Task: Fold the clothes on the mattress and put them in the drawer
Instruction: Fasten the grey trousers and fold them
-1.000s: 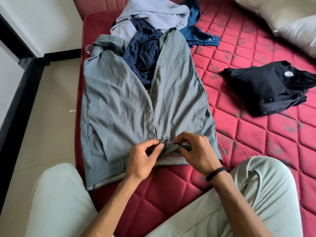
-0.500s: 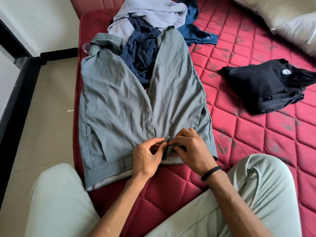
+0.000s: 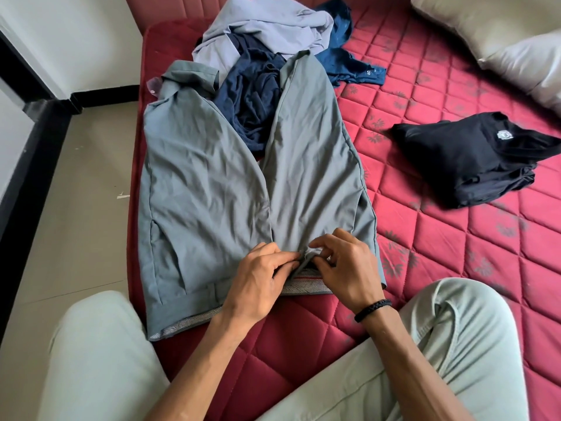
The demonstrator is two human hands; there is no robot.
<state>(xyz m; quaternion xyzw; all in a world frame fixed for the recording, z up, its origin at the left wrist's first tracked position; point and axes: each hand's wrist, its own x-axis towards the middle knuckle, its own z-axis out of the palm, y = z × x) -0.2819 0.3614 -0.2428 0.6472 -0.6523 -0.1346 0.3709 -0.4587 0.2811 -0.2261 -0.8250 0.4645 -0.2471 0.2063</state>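
Now | grey trousers (image 3: 212,189) lengthwise, legs pointing away | left hand (image 3: 258,284), right hand (image 3: 346,268) fingers pinch waistband

Clothes (image 3: 249,183) on red mattress (image 3: 455,238)

One red quilted mattress (image 3: 455,268) carries the clothes. One pair of grey trousers (image 3: 212,192) lies spread at the near left. One folded black T-shirt (image 3: 464,159) sits to the right. Three crumpled garments are heaped at the far end: one light grey shirt (image 3: 267,25), one navy garment (image 3: 252,95), one blue shirt (image 3: 343,62). Two pillows (image 3: 485,25) lie far right. Two hands, left (image 3: 258,287) and right (image 3: 349,268), are in view, with one black braided bracelet (image 3: 372,309).
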